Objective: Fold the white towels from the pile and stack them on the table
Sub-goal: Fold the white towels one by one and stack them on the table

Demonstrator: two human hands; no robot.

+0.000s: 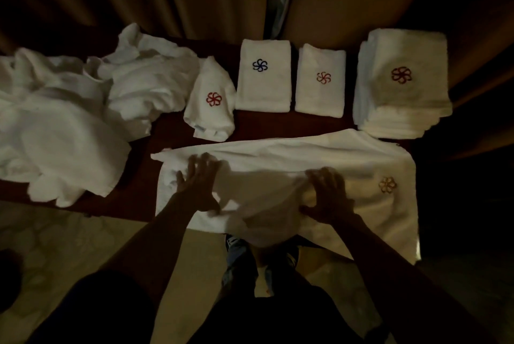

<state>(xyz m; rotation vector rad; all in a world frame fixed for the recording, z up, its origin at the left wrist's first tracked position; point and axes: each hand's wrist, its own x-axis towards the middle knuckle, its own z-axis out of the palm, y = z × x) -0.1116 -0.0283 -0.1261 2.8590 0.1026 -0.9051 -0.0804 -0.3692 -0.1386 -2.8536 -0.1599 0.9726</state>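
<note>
Your left hand (pixel 199 182) presses flat, your right hand (pixel 329 193) seemingly flat too, on a half-folded towel (pixel 292 151). Folded stack (pixel 403 99) at one o'clock; unfolded pile (pixel 69 126) waits at nine.

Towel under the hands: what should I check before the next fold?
1. Hands placed: ok, the left hand and right hand both lie flat on the towel.
2. Smoothness: not ok, the cloth is bunched between the hands.
3. Overhang: not ok, its near edge hangs off the front of the table.
4. Gap to the pile: ok, bare table shows between them.
5. State of the tall stack: ok, it stands upright at the far right.
</note>
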